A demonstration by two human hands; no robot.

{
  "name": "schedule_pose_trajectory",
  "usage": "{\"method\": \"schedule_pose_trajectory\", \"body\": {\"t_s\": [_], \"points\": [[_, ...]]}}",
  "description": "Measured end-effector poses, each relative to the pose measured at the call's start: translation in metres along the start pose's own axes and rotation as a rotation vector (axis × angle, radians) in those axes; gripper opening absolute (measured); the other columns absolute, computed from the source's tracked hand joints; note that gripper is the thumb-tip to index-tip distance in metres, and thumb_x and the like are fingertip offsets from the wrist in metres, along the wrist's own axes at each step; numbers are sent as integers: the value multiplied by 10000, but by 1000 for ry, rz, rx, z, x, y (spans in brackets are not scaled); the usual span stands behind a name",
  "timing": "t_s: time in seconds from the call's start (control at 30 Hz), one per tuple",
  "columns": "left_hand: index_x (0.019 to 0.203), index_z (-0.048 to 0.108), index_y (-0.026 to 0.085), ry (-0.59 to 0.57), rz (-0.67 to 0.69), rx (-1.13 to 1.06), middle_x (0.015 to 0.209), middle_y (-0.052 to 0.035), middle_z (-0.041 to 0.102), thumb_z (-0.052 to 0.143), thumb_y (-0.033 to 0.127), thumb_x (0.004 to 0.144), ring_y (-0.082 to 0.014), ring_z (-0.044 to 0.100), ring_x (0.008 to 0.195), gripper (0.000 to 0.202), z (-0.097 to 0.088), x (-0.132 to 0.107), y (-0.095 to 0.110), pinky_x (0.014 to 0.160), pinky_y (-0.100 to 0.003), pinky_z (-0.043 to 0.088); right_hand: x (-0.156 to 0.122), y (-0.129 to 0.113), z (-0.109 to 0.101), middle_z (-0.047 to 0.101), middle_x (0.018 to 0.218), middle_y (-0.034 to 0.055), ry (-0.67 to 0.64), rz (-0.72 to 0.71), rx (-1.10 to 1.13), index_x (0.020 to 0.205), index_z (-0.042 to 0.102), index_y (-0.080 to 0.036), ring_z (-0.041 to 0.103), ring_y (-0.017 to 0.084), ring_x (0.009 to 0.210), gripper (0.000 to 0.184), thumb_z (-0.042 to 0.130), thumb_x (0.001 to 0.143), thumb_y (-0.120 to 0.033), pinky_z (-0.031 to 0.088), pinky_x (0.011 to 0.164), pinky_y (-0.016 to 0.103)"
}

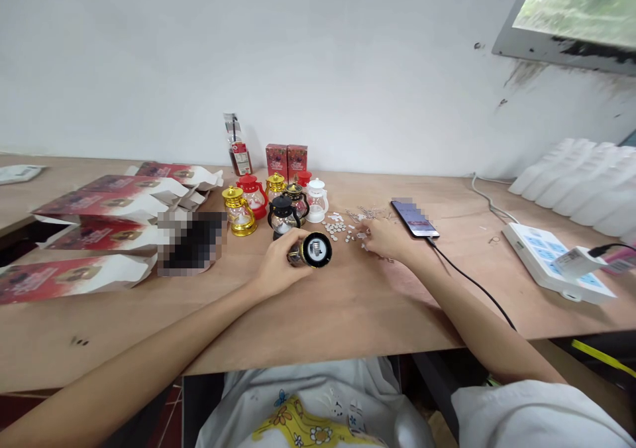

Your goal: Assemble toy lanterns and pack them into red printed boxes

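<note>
My left hand [282, 264] is wrapped round a small black and gold lantern [318, 250], tipped so its round base faces me, with the battery compartment showing in it. Over a spread of small parts, my right hand [382, 237] reaches down with fingertips together; what they pinch, if anything, is too small to make out. Silvery button cells [336, 226] and small white pieces lie between the hands. Thin metallic bits [368, 213] are scattered behind my right fingers. Just beyond my left hand stands a black lantern [284, 213], among gold, red, bronze and white ones [317, 201].
Flattened red printed boxes [109, 199] overlap on the left, near a blurred dark item [193, 242]. Two upright red boxes [287, 162] and a bottle [239, 153] stand by the wall. A plugged-in phone [415, 219], power strip [556, 262] and white stacked pieces [576, 176] occupy the right.
</note>
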State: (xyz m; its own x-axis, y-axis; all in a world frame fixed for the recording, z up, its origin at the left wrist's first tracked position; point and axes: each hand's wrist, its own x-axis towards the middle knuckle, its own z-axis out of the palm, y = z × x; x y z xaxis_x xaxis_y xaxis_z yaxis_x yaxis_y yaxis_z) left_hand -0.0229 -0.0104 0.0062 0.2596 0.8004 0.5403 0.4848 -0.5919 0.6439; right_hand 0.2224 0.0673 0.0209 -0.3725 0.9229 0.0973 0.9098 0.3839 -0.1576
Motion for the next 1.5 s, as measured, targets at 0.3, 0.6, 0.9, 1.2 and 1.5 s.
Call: {"method": "schedule_pose_trajectory", "body": {"t_s": [0.3,0.6,0.9,1.2,1.5], "points": [[948,542,174,-7,18,17,965,-46,636,657,220,640,-202,591,899,332,0,1,1,799,-307,460,-7,-14,-8,669,696,61,173,-52,83,828,673,-178,619,225,814,180,497,824,-217,404,666,281],[932,540,175,-3,22,5,953,-48,632,662,233,646,-200,586,884,317,0,1,0,785,-304,461,-15,-31,6,687,849,46,623,-311,264,815,634,-196,584,193,842,149,494,857,-221,415,808,324],[942,538,169,-11,47,12,963,-49,624,668,209,645,-195,585,887,327,0,0,-1,789,-300,455,-10,-24,4,666,789,119,71,-57,-142,811,672,-160,587,278,872,202,567,806,-332,412,722,355],[941,543,157,-13,63,3,951,-52,620,675,218,653,-189,581,875,323,0,1,-1,780,-295,453,-11,-26,7,683,816,79,238,-126,49,878,660,-179,619,231,799,136,545,817,-218,435,688,316],[939,546,163,0,85,-11,926,-40,617,675,204,660,-178,578,844,310,2,0,-1,750,-281,454,-37,-63,6,687,895,66,862,-765,414,968,594,-190,631,163,828,140,614,829,-182,498,721,304]]}}
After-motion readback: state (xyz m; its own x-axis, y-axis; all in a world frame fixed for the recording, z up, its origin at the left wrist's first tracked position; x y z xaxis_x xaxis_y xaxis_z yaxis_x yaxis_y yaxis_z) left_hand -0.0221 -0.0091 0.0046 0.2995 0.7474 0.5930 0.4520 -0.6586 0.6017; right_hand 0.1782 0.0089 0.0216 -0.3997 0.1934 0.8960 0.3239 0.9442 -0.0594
